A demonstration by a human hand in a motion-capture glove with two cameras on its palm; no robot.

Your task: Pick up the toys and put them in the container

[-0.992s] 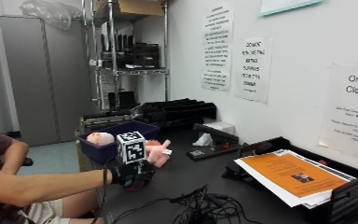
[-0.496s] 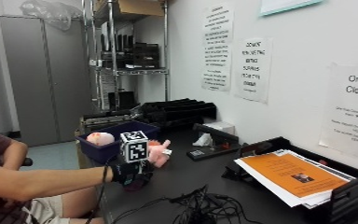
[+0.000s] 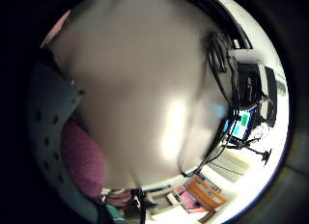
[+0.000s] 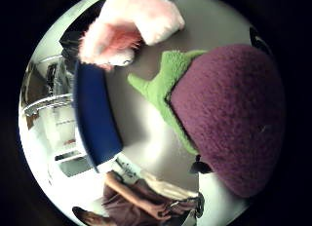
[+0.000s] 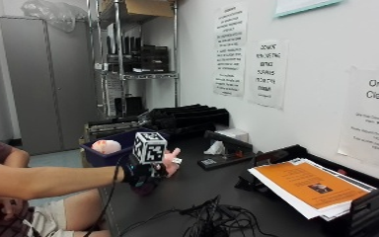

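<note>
1. While the person sits at the left edge of the outside view, their forearm reaches across toward the middle-left of the frame, where the gloved right hand (image 5: 147, 173) hangs just above the dark table (image 5: 196, 190).
2. Just behind and left of that hand stands the blue container (image 5: 114, 150), and a pale pink, rounded toy (image 5: 106, 146) already shows over its rim, so I'd judge one toy is in, or at least resting on the edge.
3. A pink plush toy (image 5: 171, 160) pokes out at the right side of the gloved hand. The thumb-side palm view shows the same fluffy pink shape at its upper left, right beside the container's blue wall (image 4: 95, 114).
4. That palm view is mostly filled, on its right, by a purple plush toy with a green leafy top (image 4: 229, 119), an aubergine by the look of it, lying on the table close under the palm. It still has to go in.
5. Whether the fingers are curled round the pink plush or merely near it, I cannot tell; the hand's back faces the outside camera.
6. To my eye the job is partly done: at least the purple toy and probably the pink plush remain outside the container.
7. Further right, an orange sheet on a paper stack (image 5: 308, 185) lies in a black tray, no part of this.
</note>
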